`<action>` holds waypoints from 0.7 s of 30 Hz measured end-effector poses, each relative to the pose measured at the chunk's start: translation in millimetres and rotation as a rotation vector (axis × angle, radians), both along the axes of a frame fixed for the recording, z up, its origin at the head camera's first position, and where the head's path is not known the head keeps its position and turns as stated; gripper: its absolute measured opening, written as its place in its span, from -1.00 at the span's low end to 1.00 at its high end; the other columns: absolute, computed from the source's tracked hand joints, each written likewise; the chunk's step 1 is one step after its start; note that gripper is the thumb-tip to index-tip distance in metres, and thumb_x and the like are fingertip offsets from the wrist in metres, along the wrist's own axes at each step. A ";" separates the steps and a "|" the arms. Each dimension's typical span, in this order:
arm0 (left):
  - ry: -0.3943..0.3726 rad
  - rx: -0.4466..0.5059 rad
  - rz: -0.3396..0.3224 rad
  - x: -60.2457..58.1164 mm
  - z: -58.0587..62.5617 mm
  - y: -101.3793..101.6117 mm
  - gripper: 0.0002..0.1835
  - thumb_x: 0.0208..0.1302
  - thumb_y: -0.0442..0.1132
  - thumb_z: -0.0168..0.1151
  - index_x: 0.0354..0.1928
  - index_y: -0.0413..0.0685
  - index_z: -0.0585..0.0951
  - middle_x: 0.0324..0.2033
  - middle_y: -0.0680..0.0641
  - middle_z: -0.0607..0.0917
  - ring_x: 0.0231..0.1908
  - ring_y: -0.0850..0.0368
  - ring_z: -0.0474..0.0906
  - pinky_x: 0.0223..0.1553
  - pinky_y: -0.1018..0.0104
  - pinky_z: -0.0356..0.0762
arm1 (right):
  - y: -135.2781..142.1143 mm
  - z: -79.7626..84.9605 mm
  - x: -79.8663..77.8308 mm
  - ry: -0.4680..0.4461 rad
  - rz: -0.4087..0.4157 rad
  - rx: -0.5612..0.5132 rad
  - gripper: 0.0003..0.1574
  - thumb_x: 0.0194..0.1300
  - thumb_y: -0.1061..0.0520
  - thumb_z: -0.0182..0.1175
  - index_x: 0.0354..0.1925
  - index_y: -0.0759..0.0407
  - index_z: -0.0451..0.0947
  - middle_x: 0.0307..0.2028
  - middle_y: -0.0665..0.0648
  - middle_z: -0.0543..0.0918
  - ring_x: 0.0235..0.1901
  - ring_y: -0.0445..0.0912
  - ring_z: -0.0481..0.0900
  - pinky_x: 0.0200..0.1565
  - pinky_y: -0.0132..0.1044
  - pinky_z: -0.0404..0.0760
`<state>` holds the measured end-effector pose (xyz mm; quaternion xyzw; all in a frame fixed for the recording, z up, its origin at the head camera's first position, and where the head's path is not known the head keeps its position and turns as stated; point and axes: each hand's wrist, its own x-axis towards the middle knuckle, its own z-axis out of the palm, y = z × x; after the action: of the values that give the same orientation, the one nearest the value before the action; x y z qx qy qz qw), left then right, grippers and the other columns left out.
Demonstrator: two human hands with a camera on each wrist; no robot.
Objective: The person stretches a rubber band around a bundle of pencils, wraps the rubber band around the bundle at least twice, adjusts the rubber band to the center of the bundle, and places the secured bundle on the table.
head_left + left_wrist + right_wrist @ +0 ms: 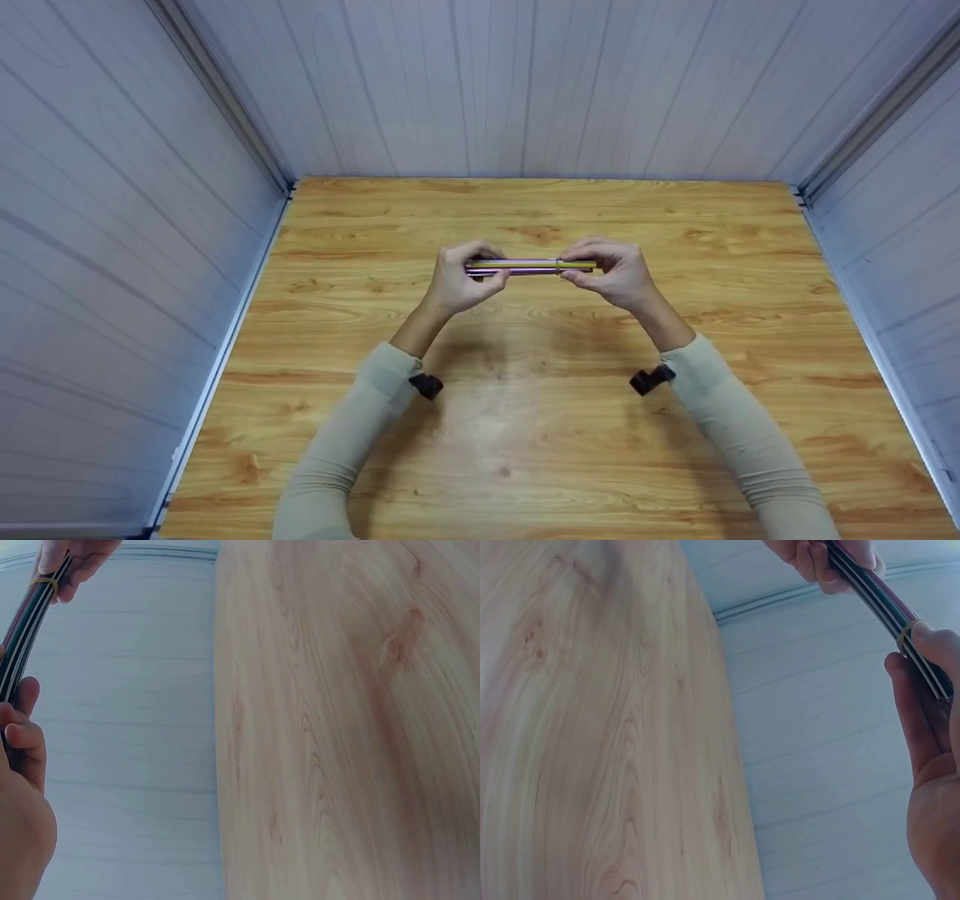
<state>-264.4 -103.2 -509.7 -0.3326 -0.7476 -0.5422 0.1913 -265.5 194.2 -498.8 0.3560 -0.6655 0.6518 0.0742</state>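
Observation:
A slim bundle of pencils [532, 265], striped in yellow, purple and dark tones, is held level above the table in the head view. My left hand [459, 281] grips its left end between thumb and curled fingers. At the other end, my right hand [621, 276] pinches the bundle, thumb below and fingers above in that view. A thin yellowish rubber band [905, 634] circles the pencils right at the right thumb. Dark and white stripes along the pencils [28, 622] show in the left wrist view, where part of the left hand is cut off.
Below the hands lies a wood-grain table [510, 450]. Pale panels close it in, with a back wall [495, 90], a left wall [112, 262] and a right wall [900, 225]. Small black wrist cameras [427, 385] sit at both sleeve cuffs.

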 end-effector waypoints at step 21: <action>0.007 -0.030 0.015 1.5 0.5 5.5 -0.84 0.31 -0.32 0.54 -0.18 -0.29 0.81 -0.37 -0.26 0.86 -0.56 -0.07 0.63 -0.49 0.09 0.58 | 0.2 0.8 0.2 0.054 0.014 0.037 -0.67 0.18 0.70 0.44 -0.07 0.58 0.79 -0.04 -0.06 0.89 -0.06 -0.24 0.85 -0.03 -0.45 0.82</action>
<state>-263.0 -97.7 -509.2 -0.3315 -0.7574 -0.5284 0.1931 -265.2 194.4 -497.9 0.3792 -0.6728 0.6300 0.0809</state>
